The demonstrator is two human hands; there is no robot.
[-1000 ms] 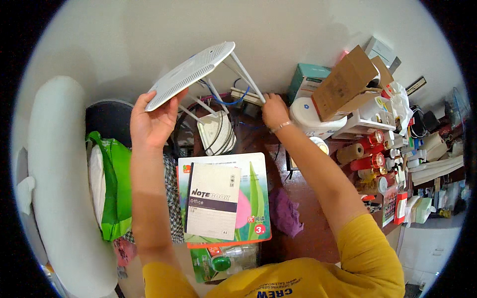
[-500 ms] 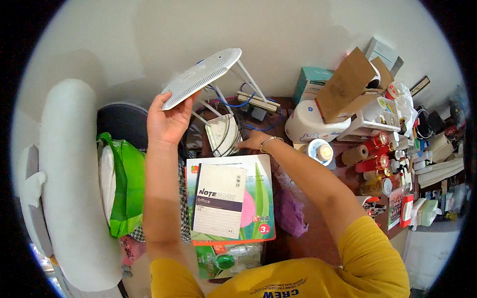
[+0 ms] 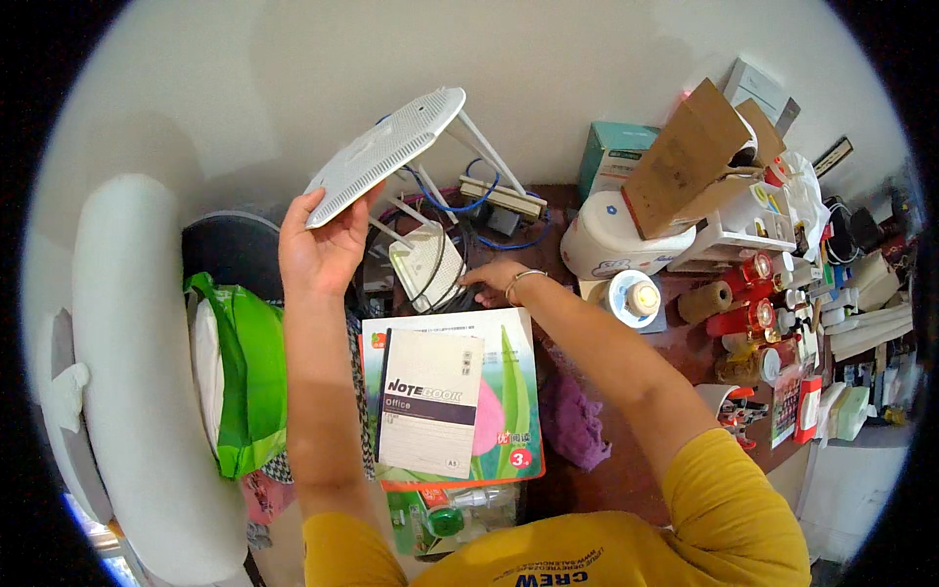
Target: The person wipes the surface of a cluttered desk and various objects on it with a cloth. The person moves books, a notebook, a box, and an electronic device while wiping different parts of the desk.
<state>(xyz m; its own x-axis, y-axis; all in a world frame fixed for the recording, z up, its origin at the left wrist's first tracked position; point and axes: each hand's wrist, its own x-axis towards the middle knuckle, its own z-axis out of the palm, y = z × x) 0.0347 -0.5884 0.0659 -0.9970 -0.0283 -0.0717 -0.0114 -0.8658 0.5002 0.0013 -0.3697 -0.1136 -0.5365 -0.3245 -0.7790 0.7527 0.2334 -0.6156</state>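
Observation:
My left hand (image 3: pixel 323 240) grips the near edge of a white router (image 3: pixel 386 152) and holds it up, tilted, in front of the wall. Its slim antennas slope down on the right, and a blue cable (image 3: pixel 445 203) hangs behind it. Below it, a smaller white perforated device (image 3: pixel 430 262) rests at a slant among looped black cables. At that device's right edge my right hand (image 3: pixel 497 279) is closed, fingertips bent against it. Part of this grip is hidden. A notebook (image 3: pixel 428 401) lies on a larger green-and-white book (image 3: pixel 514 382) between my forearms.
A power strip (image 3: pixel 504 199) sits behind the cables. To the right stand a white tissue canister (image 3: pixel 626 235), an open cardboard box (image 3: pixel 690 161) and several jars. A purple cloth (image 3: pixel 579 421) lies beside the books; a green bag (image 3: pixel 245 372) stands left.
My left hand has shifted the router slightly left and tilted it a little more. The smaller white device has moved slightly left, with my right hand still at its edge.

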